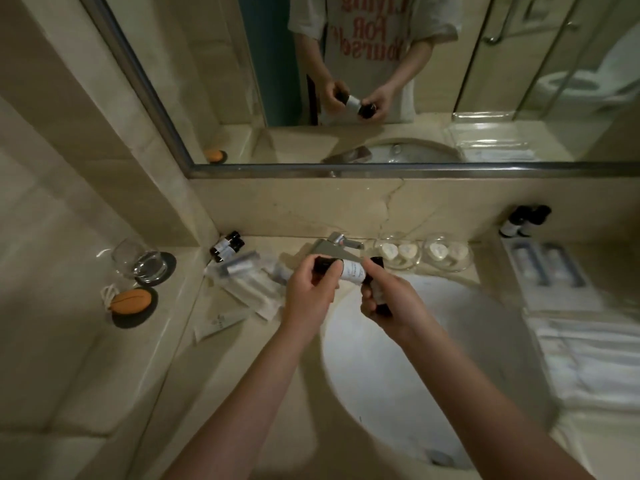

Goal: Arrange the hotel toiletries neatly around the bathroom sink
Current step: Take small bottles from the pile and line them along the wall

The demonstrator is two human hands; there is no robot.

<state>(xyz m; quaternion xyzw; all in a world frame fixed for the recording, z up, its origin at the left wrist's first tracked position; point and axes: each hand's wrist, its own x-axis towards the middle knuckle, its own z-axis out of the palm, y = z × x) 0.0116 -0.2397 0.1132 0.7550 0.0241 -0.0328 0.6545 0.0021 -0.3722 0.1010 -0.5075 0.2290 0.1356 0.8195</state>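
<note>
Over the back edge of the white sink basin [398, 375], just in front of the chrome faucet [332, 245], the left hand [308, 296] is closed around a dark white-labelled bottle [351, 271] lying sideways, while the right hand [391, 303] grips a second dark bottle [379, 303]; the two bottles nearly touch.

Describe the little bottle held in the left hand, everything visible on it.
The small dark bottle has a black cap end and a white paper label with faint print across its body. It looks like dark glass or plastic; which one cannot be told. It lies roughly sideways in the air above the sink's back rim, in front of the faucet. The left hand wraps its cap end. The right hand, gripping a second dark bottle, is at its other end.
</note>
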